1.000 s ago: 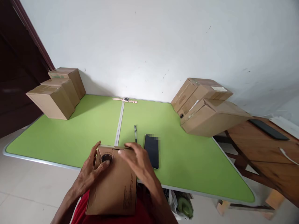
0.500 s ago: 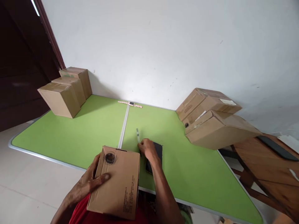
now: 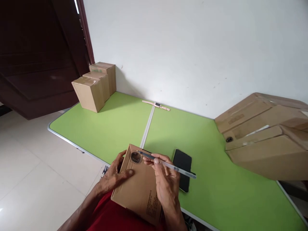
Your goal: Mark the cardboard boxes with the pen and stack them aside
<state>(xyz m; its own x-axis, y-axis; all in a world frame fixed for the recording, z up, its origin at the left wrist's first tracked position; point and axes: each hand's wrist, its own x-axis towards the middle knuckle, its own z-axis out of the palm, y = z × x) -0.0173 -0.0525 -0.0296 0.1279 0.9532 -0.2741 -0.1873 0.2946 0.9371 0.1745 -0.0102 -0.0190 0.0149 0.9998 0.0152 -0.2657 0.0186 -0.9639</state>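
A small brown cardboard box (image 3: 138,189) is tilted against my body at the near table edge. My left hand (image 3: 113,179) grips its left side, thumb lying on the top face. In my right hand (image 3: 167,183) is a slim pen (image 3: 185,172) with a clear grey barrel, pinched between thumb and fingers. The pen's tip is at the dark scribbled round mark (image 3: 136,157) near the box's far left corner; whether it touches, I cannot tell. Dark printed text shows on the lower right of the box, partly hidden by my right hand.
Right of my right hand, a black phone (image 3: 183,160) lies on the green table (image 3: 211,192). A pink-strapped watch (image 3: 157,105) lies by the wall. Several cardboard boxes (image 3: 88,96) stand at the back left, and larger cartons (image 3: 260,154) at the right.
My right hand has brought the pen from beside the phone to over the box, its tip now at the round mark. The view has swung left. My left hand keeps its grip.
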